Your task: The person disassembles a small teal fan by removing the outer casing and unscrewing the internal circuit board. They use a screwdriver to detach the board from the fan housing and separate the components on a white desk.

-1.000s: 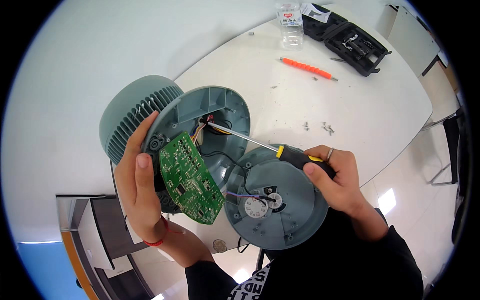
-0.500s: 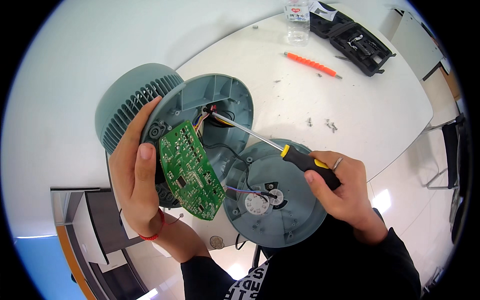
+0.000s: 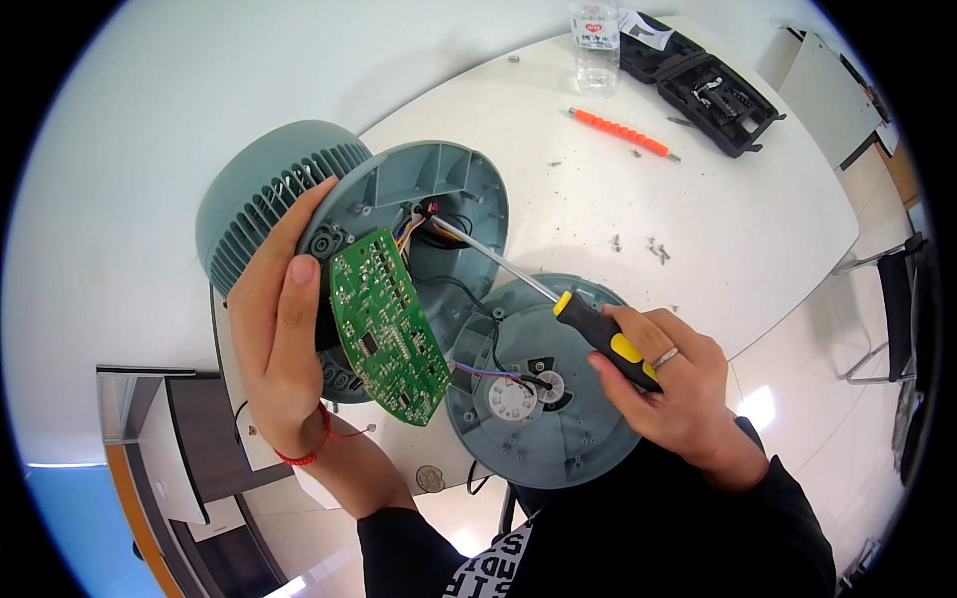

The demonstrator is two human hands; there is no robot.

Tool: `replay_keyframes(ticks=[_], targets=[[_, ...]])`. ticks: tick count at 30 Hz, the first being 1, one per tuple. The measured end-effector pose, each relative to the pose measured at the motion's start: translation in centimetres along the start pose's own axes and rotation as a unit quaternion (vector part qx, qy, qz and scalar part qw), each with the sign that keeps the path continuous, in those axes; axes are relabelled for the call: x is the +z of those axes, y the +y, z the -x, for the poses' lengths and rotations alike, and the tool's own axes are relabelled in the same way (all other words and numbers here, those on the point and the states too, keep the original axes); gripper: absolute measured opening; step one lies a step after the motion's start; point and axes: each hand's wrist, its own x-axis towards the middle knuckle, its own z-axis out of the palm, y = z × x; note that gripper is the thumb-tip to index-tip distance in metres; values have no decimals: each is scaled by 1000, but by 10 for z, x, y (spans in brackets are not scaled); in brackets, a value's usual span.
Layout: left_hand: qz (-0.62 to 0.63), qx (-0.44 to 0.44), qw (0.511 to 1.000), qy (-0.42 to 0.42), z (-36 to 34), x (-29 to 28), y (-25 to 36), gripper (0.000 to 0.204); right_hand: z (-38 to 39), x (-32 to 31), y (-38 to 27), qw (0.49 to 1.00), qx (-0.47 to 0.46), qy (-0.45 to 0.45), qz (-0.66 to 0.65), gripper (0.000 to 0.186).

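Note:
My left hand (image 3: 274,334) grips the side of an opened grey-green fan housing (image 3: 384,189), thumb at the rim and fingers toward the slatted part. A green circuit board (image 3: 391,344) hangs out of the housing on coloured wires, next to my thumb. My right hand (image 3: 673,399) is wrapped around the black and yellow handle of a screwdriver (image 3: 588,319). Its long shaft slants up and left, with the tip inside the housing beside the wires; the exact contact point is too small to make out. Below it lies a round grey-green base (image 3: 588,434), joined to the housing by thin wires.
Loose screws (image 3: 658,249) are scattered on the white table (image 3: 768,214). Farther back lie an orange pen-like tool (image 3: 623,132), a clear water bottle (image 3: 596,55) and an opened black tool case (image 3: 720,100). A black chair (image 3: 892,309) stands on the right.
The screwdriver handle has turned in my right hand, showing more of its yellow patch. My right hand has shifted slightly left. My left hand keeps its grip on the housing.

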Motion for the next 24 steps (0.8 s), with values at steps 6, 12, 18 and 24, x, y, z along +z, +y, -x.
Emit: replay_keyframes(ticks=[6,12,18,24], targets=[[-11,11,1000,10,1,2,3,44,-10,-9,-11,998,-44,36,10,47],[14,15,1000,2,-1,1,1,40,-38,-7,-2,793,213,130,-555,53],[-15,34,999,5,-1,0,2,38,-25,-18,0,805,309,47,-504,52],[-2,71,997,18,-1,0,-2,34,-20,-32,1,965,101,-70,-231,46]])
